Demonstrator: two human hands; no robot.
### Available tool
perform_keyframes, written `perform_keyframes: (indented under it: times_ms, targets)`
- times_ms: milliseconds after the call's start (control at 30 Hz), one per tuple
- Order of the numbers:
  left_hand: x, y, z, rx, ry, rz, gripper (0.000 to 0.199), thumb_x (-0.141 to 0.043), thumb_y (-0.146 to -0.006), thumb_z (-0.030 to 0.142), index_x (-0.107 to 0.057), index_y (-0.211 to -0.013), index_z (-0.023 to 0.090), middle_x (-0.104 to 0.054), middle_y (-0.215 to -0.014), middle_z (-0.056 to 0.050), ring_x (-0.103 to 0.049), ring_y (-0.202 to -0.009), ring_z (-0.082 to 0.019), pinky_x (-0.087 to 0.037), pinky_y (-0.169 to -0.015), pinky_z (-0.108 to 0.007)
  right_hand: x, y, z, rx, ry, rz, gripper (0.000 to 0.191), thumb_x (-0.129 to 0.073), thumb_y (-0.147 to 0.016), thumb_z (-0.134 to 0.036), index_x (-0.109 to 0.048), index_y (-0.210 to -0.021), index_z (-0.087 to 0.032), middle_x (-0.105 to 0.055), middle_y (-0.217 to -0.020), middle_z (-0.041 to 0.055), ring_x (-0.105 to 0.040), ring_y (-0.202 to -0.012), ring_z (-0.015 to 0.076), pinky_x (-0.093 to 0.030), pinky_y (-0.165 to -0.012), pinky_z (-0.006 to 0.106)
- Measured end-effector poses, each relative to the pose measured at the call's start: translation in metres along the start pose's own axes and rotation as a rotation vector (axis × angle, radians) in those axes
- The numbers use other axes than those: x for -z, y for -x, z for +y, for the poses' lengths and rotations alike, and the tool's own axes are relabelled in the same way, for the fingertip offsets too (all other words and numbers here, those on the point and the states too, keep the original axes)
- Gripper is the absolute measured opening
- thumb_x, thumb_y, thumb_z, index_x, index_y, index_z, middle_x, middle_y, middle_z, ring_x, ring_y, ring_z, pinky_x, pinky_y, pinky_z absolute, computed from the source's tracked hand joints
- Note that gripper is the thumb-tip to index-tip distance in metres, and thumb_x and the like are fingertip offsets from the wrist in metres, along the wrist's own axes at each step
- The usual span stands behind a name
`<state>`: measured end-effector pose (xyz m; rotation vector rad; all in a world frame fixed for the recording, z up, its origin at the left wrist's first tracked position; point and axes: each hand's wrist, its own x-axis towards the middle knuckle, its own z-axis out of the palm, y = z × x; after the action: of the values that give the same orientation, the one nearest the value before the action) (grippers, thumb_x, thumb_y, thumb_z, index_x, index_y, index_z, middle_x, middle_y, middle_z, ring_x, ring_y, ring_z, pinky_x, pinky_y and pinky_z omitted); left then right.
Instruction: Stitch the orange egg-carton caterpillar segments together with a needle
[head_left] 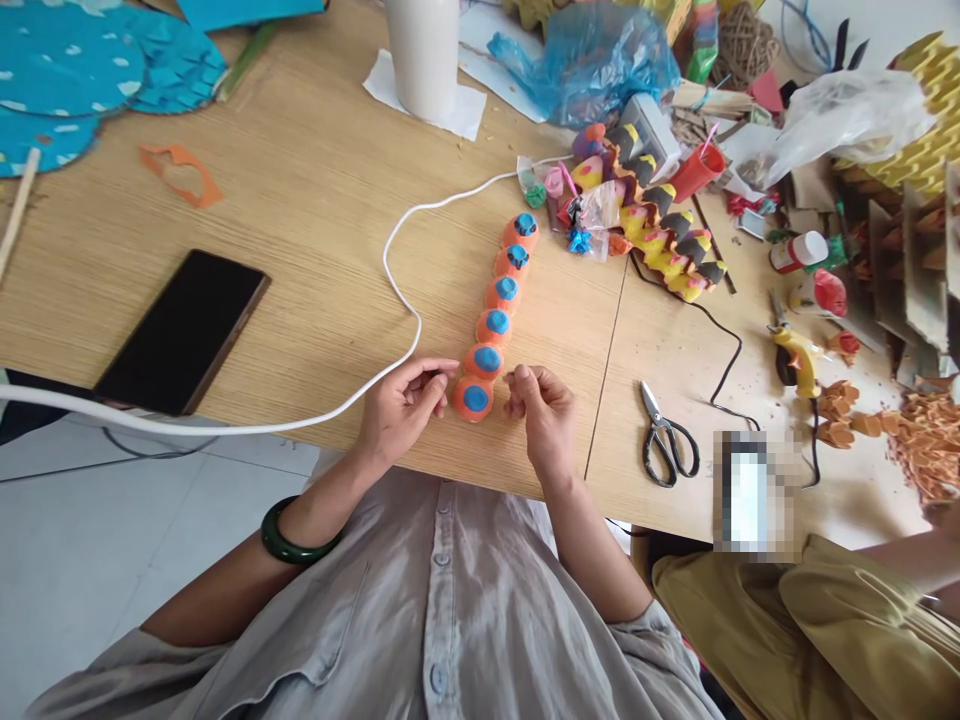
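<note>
A strip of several orange bumps with blue clay discs (497, 325) lies on the wooden table, running away from me. The two far discs carry dark marks. Just left of its near end is my left hand (405, 400), fingers curled with thumb and fingertips close together; whatever they pinch is too small to make out. My right hand (544, 405) sits just right of the near end, thumb pressed to the curled fingers, with a tiny dark bit at the fingertips that I cannot identify. A green bangle (289, 540) circles my left wrist.
A black phone (184, 330) and white cable (390, 270) lie left. Scissors (661, 440), a glue gun (801, 362) and a painted egg-carton strip (660, 225) are right. A white cup (424, 55) stands behind. Another person's knees (840, 620) are at lower right.
</note>
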<state>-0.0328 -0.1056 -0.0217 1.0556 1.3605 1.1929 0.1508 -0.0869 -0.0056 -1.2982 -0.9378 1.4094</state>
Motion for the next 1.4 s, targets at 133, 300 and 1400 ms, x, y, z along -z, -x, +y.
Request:
perform_keyframes:
  times_ms: [133,300,1400]
  targets:
    - [0.000,0.000,0.003,0.008,0.092,-0.003,0.021,-0.062,-0.089,0.021,-0.081,-0.096,0.017,-0.059,-0.070,0.002,-0.046,-0.054,-0.007,-0.038,-0.048,-0.019,-0.001,0.002,-0.001,-0.027,-0.011,-0.018,0.038,-0.078,-0.088,-0.053,-0.073,-0.071,-0.020,-0.054,-0.059,-0.0052,-0.049,-0.048,0.0072,-0.044,-0.050,0.024]
    - [-0.010,0.007,0.020,0.036,0.081,-0.065,0.016,-0.074,-0.092,0.031,-0.084,-0.098,0.020,-0.060,-0.064,0.003,-0.046,-0.055,-0.008,-0.038,-0.051,-0.021,-0.002,0.007,-0.001,-0.040,-0.049,-0.054,0.038,-0.075,-0.091,-0.052,-0.074,-0.071,-0.020,-0.050,-0.056,-0.0056,-0.046,-0.050,0.0079,-0.046,-0.052,0.024]
    - [-0.015,0.010,0.032,-0.005,-0.028,-0.005,0.022,-0.068,-0.096,0.035,-0.085,-0.098,0.021,-0.053,-0.059,0.002,-0.055,-0.062,-0.014,-0.048,-0.062,-0.025,-0.009,0.014,-0.012,-0.029,-0.030,-0.072,0.034,-0.077,-0.089,-0.052,-0.075,-0.075,-0.021,-0.052,-0.058,-0.0053,-0.048,-0.053,0.0091,-0.050,-0.053,0.025]
